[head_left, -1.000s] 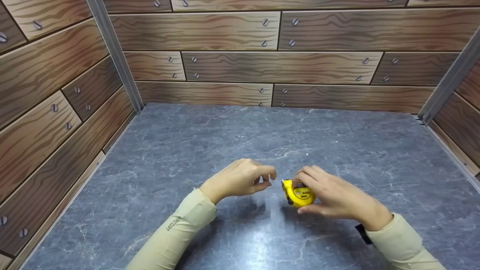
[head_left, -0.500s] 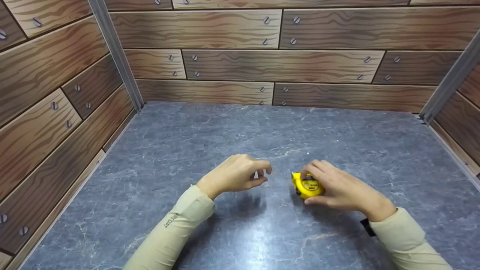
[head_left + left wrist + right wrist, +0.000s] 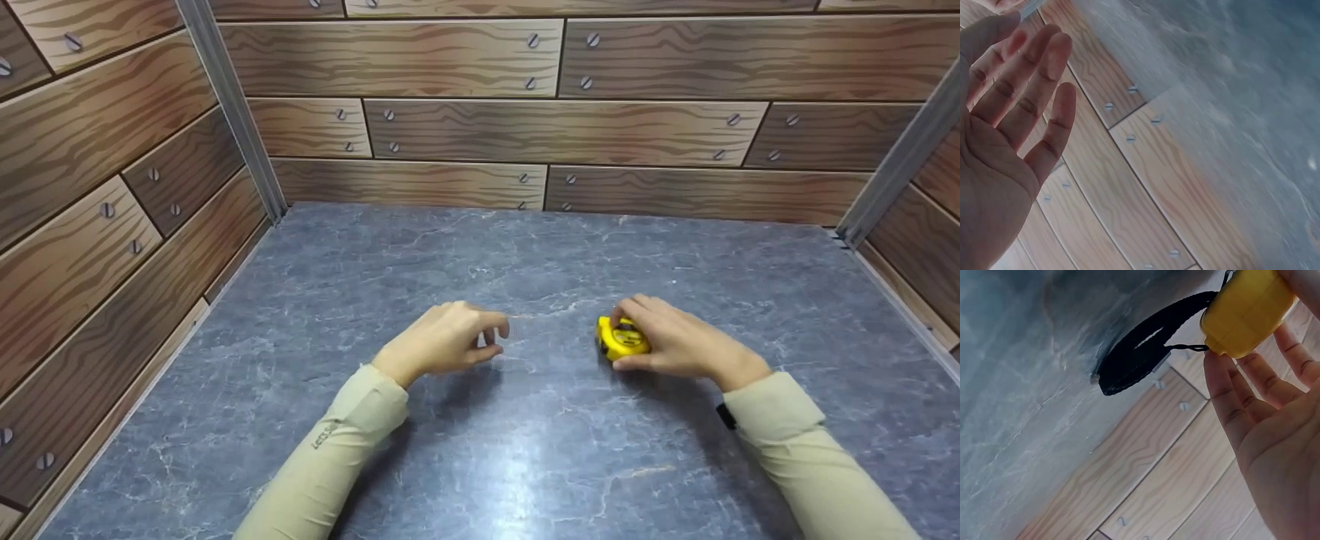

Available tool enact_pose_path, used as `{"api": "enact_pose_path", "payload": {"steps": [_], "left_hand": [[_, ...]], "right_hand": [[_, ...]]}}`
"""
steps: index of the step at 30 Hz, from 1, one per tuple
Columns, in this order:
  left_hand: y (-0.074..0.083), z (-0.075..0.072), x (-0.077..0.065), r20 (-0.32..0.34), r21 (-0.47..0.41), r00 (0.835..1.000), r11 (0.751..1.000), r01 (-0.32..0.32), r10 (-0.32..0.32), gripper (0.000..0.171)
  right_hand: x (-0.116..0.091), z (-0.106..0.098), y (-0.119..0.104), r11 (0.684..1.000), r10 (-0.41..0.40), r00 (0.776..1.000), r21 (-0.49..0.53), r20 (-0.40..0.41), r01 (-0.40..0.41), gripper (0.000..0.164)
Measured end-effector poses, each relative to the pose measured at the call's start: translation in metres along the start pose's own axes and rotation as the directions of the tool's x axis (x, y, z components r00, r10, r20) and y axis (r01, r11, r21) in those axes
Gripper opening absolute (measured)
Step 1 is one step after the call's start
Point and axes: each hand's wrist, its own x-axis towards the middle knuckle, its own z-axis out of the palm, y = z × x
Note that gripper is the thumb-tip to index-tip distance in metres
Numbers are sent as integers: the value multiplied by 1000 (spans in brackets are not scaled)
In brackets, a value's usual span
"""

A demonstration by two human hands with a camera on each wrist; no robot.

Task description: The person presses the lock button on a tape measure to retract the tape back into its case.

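Note:
A yellow tape measure with a dark label is pinched between the thumb and fingers of my right hand, right of the table's middle. In the right wrist view the yellow case shows from its side, and a black wrist strap hangs from it. My left hand hovers over the table to the left, apart from the tape measure. Its fingers are loosely bent, and the palm in the left wrist view has nothing in it.
The grey marbled tabletop spreads under both hands. Wood-patterned panels wall it at the back and sides, with grey metal posts in the corners.
The right hand has carried the tape measure away from me and a little to the right. The left hand has drifted left and slightly farther off, so the hands are wider apart.

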Motion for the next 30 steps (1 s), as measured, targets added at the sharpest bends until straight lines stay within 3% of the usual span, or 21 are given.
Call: {"api": "enact_pose_path", "payload": {"steps": [5,12,19,30], "left_hand": [[-8,-2,-4,-4,-10,998,998,67,-67,12],[-16,-4,-8,-49,13,995,996,92,-92,12],[-21,-3,-12,-51,24,991,992,127,-125,14],[-28,-7,-19,-127,79,966,969,235,-224,18]], "right_hand": [[10,-2,10,999,40,999,19,13,-40,48],[19,-3,21,996,75,996,37,42,-77,49],[20,4,28,991,116,992,55,51,-119,51],[22,0,22,984,170,984,44,51,-172,52]]}}
